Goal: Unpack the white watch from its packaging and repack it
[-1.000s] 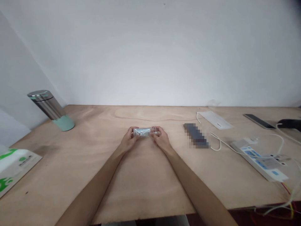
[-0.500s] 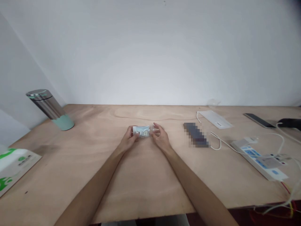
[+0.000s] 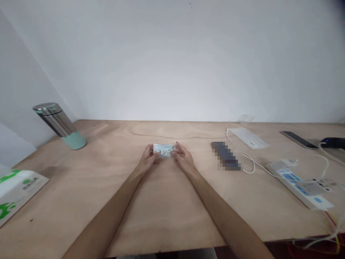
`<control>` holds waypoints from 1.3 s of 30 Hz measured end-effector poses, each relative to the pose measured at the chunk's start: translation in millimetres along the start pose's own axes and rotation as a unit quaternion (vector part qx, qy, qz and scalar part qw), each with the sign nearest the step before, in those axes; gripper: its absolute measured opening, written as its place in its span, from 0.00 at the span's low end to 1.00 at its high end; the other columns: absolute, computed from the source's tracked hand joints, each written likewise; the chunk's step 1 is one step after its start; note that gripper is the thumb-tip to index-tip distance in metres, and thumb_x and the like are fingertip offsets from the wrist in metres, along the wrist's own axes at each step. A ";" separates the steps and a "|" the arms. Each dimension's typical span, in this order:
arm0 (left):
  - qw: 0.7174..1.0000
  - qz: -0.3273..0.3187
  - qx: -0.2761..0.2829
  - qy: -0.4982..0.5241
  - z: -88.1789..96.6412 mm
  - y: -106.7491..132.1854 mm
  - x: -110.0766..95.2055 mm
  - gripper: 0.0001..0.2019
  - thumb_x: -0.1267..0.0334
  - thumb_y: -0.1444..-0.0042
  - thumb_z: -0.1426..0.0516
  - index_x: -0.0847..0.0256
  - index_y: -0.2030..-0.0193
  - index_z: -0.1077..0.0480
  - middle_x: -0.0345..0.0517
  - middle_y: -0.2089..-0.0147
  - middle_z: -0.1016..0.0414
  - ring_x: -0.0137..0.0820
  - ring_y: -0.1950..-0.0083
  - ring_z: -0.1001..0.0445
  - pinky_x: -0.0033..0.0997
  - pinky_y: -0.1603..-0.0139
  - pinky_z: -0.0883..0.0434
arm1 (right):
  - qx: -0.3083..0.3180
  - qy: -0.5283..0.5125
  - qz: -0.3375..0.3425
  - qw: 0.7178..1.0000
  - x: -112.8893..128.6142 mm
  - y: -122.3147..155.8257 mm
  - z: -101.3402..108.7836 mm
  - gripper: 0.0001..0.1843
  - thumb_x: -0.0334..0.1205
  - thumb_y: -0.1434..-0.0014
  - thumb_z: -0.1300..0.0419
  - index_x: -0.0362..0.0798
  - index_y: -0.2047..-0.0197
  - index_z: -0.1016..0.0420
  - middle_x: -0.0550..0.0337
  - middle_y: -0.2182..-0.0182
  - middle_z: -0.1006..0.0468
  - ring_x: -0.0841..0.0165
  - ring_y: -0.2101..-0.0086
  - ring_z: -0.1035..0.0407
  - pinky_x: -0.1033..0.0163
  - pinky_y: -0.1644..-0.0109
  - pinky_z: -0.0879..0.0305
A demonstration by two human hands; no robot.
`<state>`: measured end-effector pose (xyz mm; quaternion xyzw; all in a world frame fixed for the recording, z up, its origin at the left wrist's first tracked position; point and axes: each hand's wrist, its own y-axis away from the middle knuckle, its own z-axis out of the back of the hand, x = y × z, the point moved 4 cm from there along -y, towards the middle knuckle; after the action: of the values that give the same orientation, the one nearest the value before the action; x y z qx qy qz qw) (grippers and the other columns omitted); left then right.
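Observation:
Near the middle of the wooden table (image 3: 167, 201), a small pale-blue packet (image 3: 163, 151) in clear, shiny plastic is held between both hands. Dark print and a round mark show on its front; what it contains I cannot make out. My left hand (image 3: 147, 158) grips the packet's left end, thumb on the front and fingers behind. At the right end, my right hand (image 3: 184, 158) pinches the clear wrapper with its thumb and fingers. Both forearms come in from the bottom edge.
Left stands a steel and mint-green tumbler (image 3: 60, 126); nearer lies a green-and-white packet (image 3: 23, 192). Rightward are a pixelated dark object (image 3: 226, 156), a white flat pouch (image 3: 249, 137), a dark phone (image 3: 298, 139), a power strip (image 3: 299, 185) and white cables (image 3: 260, 166). A wall rises behind.
My right fingers have closed in on the packet's right end, the raised ones drawing nearer the wrapper. My left hand keeps its grip. The view has shifted slightly.

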<state>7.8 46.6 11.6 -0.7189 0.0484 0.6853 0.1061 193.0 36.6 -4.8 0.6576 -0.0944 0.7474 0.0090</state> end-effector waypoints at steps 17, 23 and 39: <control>0.999 0.001 0.033 0.008 -16.1 11.3 -8.6 0.22 0.51 0.52 0.39 0.59 0.54 0.36 0.48 0.52 0.29 0.38 0.51 0.30 0.28 0.66 0.27 | -0.022 -0.128 -0.003 0.992 2.6 4.7 -14.5 0.36 0.45 0.53 0.36 0.49 0.40 0.36 0.54 0.45 0.29 0.60 0.49 0.31 0.54 0.45 0.34; 1.000 -0.011 0.003 0.023 -20.2 12.4 -9.6 0.23 0.52 0.52 0.38 0.60 0.53 0.35 0.48 0.53 0.30 0.39 0.51 0.30 0.29 0.69 0.25 | -0.046 -0.176 -0.006 0.983 9.6 12.0 -18.9 0.38 0.44 0.53 0.35 0.49 0.39 0.40 0.51 0.46 0.29 0.60 0.51 0.30 0.55 0.47 0.32; 1.000 0.021 -0.003 0.007 -21.5 10.0 1.9 0.23 0.50 0.52 0.39 0.61 0.52 0.35 0.50 0.52 0.28 0.39 0.52 0.28 0.31 0.67 0.25 | -0.088 -0.180 -0.049 0.979 -1.4 14.5 -18.8 0.28 0.45 0.53 0.35 0.47 0.50 0.35 0.53 0.60 0.21 0.62 0.60 0.26 0.58 0.55 0.30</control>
<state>26.6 32.3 9.7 -0.7228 0.0624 0.6824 0.0890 172.7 25.3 -10.3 0.7815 -0.1280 0.6045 0.0864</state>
